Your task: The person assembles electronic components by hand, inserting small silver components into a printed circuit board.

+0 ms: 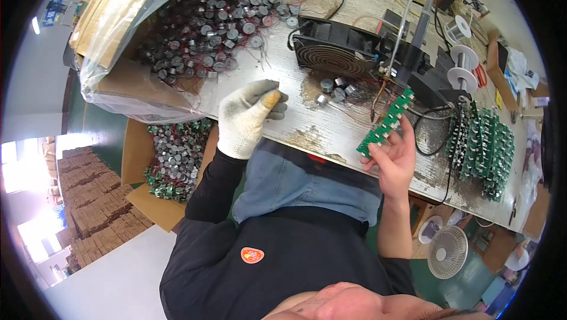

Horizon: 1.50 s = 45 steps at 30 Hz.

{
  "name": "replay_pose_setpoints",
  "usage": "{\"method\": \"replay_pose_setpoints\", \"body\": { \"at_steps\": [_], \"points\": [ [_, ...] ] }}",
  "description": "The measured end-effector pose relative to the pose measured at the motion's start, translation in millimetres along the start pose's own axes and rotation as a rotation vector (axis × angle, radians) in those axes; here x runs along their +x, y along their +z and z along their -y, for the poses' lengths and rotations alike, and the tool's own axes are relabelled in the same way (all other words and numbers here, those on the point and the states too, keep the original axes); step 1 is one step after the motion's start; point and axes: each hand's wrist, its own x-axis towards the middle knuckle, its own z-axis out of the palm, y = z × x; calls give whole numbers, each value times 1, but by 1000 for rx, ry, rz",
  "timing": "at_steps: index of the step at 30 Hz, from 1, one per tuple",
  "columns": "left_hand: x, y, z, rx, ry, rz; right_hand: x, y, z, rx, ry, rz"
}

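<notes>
My bare right hand (394,159) grips a narrow green circuit board (385,125) by its lower part, the strip slanting up toward the soldering machine (407,63). My left hand (248,116), in a white glove with a yellow-stained thumb, is held over the front of the bench with its fingers pinched together. Whatever sits between those fingertips is too small to make out. Between the hands and the black fan (333,51) lie a few small round metal parts (338,93) with thin wires. A large heap of similar parts (227,21) with red wires spreads at the far left.
Stacked green boards (481,148) stand on the bench at right, near solder wire spools (463,66). A plastic-lined carton (118,75) borders the heap. Below it, an open box (177,160) holds finished-looking pieces with green boards. A white fan (447,252) stands low at right.
</notes>
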Motion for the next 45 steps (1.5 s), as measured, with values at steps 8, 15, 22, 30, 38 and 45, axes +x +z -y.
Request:
{"method": "replay_pose_setpoints", "body": {
  "at_steps": [8, 15, 22, 30, 38, 45],
  "points": [
    [-22, 44, 6, 176, -129, 222, -3, 2, -3, 13, 2, -10],
    [-19, 73, 11, 305, -68, 351, -1, 2, 0, 60, 16, 21],
    [-6, 87, 8, 307, -252, 497, 0, 0, 4, 95, 21, 66],
    [0, 90, 2, 334, -294, 511, 3, 1, 6, 91, -15, 45],
    [3, 92, 0, 342, -320, 500, 6, 0, 7, 134, -22, 45],
    [5, 93, 1, 402, -243, 512, 7, 1, 13, 145, -28, 45]
  ]
}}
